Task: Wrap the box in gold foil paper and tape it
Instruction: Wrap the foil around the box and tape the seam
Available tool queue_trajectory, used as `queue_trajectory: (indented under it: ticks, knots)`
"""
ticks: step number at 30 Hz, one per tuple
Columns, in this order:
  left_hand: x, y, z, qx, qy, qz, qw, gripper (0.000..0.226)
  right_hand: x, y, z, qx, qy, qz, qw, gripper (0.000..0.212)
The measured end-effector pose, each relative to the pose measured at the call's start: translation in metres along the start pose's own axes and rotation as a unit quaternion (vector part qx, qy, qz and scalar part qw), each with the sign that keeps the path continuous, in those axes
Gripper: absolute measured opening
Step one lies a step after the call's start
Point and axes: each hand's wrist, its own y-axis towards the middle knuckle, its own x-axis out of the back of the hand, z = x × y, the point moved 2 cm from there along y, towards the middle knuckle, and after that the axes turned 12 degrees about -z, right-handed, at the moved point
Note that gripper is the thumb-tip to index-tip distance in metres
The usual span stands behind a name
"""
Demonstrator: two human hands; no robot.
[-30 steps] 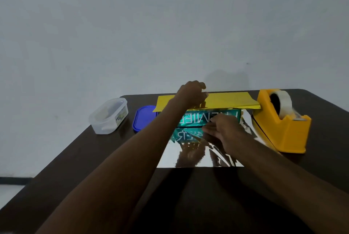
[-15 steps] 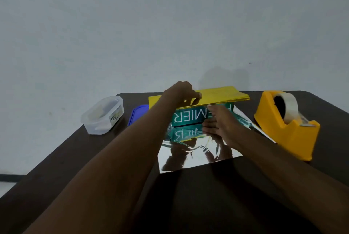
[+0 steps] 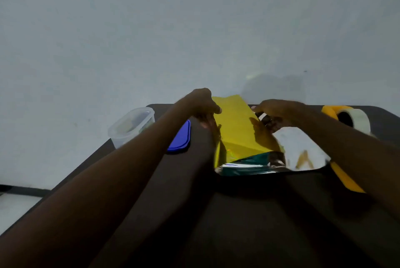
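A sheet of gold foil paper (image 3: 238,127), yellow on the side facing me and mirror-bright where it lies on the table (image 3: 300,151), is folded over the box. Only a teal strip of the box (image 3: 251,161) shows under the paper's near edge. My left hand (image 3: 202,105) grips the paper's far left edge. My right hand (image 3: 275,110) holds the far right edge, fingers curled over it. The picture is blurred by motion.
A yellow tape dispenser (image 3: 346,179) with a roll of clear tape (image 3: 357,120) stands at the right, partly behind my right forearm. A blue lid (image 3: 180,138) and a clear plastic container (image 3: 132,125) sit at the left on the dark table (image 3: 238,224).
The paper has been pulled towards me over the box, so the teal front is now nearly covered. My right hand left the box's front and went up to the paper's far right edge.
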Motion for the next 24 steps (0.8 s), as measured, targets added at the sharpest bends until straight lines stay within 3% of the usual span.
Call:
queue_trajectory:
  ticks: [3, 9, 12, 24]
  knots:
    - [0.008, -0.015, -0.005, -0.002, 0.021, 0.027, 0.999, 0.034, 0.001, 0.0, 0.004, 0.016, -0.048, 0.031, 0.998, 0.019]
    - [0.012, -0.014, -0.011, -0.14, 0.156, -0.068, 0.976, 0.029, -0.001, -0.014, 0.011, 0.039, -0.091, 0.091, 0.991, 0.025]
    - [-0.012, -0.013, -0.017, -0.202, 0.183, -0.053, 0.961, 0.034, 0.001, -0.02, 0.016, 0.051, -0.136, 0.103, 0.984, 0.029]
    - [-0.014, -0.013, 0.009, -0.144, 0.119, -0.006, 0.982, 0.026, -0.004, -0.024, 0.016, 0.089, -0.243, 0.128, 0.957, 0.034]
